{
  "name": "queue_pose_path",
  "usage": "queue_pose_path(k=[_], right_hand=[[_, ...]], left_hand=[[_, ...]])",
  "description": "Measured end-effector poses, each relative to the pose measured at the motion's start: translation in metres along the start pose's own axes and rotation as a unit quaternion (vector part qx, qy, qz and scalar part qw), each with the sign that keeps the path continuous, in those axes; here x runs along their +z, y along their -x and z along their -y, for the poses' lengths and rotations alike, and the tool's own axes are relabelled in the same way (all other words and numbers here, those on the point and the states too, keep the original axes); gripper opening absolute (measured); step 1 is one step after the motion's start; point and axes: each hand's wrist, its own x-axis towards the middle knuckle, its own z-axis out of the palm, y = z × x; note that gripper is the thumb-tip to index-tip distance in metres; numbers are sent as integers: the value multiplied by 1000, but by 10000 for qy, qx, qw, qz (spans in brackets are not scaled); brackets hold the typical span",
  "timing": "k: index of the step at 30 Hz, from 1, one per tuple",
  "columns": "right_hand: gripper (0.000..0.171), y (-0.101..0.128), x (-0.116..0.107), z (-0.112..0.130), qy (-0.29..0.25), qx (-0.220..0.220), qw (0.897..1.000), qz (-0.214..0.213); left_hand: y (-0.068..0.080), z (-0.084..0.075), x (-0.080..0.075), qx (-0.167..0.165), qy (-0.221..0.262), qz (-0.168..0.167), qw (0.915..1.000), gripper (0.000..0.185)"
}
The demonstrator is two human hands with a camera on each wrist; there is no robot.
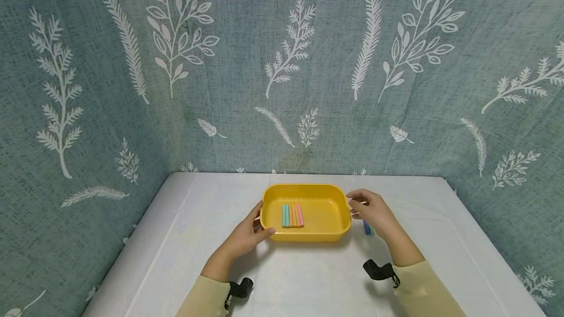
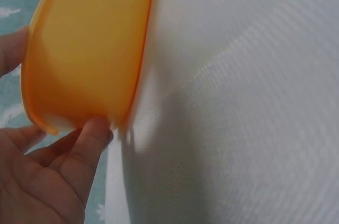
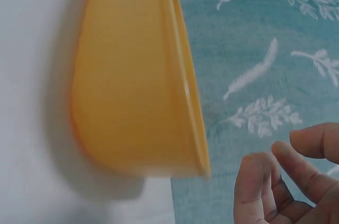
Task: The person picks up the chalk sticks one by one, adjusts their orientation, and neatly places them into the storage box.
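A yellow plastic tray (image 1: 323, 236) sits mid-table on the white cloth. Several coloured chalk sticks (image 1: 293, 215) lie side by side in it, left of centre. My left hand (image 1: 261, 220) holds the tray's left end, with fingers at the rim and the thumb (image 2: 90, 139) pressed on the outer wall (image 2: 85, 49). My right hand (image 1: 356, 204) hovers at the tray's right end. Its fingers (image 3: 280, 181) are loosely curled and stand a small gap away from the tray rim (image 3: 190, 102). A blue and a green chalk stick (image 1: 367, 229) lie on the table, partly hidden under my right hand.
The white-covered table (image 1: 308, 278) is closed in at the back and both sides by teal leaf-patterned cloth (image 1: 282, 87). Black wrist camera mounts (image 1: 379, 270) sit on both forearms. The table's edges fall away at left and right.
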Motion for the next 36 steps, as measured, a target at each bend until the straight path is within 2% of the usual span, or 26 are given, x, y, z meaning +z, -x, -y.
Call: queue_pose_path(k=[19,28,36], right_hand=[[35,-1,-20,-40,104,31,9998,-182],[37,-4,-32,-58,469,119,9987,-145],[36,-4,-36,-64,495,155,9986,-49]], left_hand=[[1,4,0,-9,20,-66,10000,94],[0,3,-1,94,75,-15,9999,94],[1,0,-1,49,146,-6,9999,92]])
